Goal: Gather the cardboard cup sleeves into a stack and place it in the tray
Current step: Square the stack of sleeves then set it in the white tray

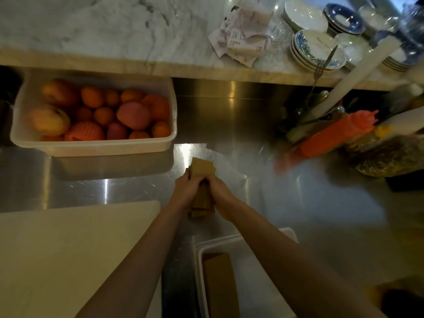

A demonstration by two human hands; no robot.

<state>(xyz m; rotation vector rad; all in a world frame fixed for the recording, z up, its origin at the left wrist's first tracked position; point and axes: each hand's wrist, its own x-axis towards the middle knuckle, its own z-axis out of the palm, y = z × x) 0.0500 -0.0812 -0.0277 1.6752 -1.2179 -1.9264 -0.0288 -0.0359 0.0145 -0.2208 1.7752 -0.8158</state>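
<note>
A bundle of brown cardboard cup sleeves (202,171) stands on edge on the steel counter, at the middle of the view. My left hand (186,188) presses its left side and my right hand (222,195) presses its right side, so both are shut on the stack. The ends of the sleeves are uneven and stick out above and below my hands. Near the bottom edge sits a white tray (231,241), with another brown stack of sleeves (220,288) lying in it. My right forearm crosses over the tray's right part.
A white bin (91,146) of oranges and apples stands at the left. A pale cutting board (57,249) lies at the lower left. An orange squeeze bottle (339,133), utensils and bags crowd the right. Stacked plates (316,50) and paper slips sit on the marble ledge behind.
</note>
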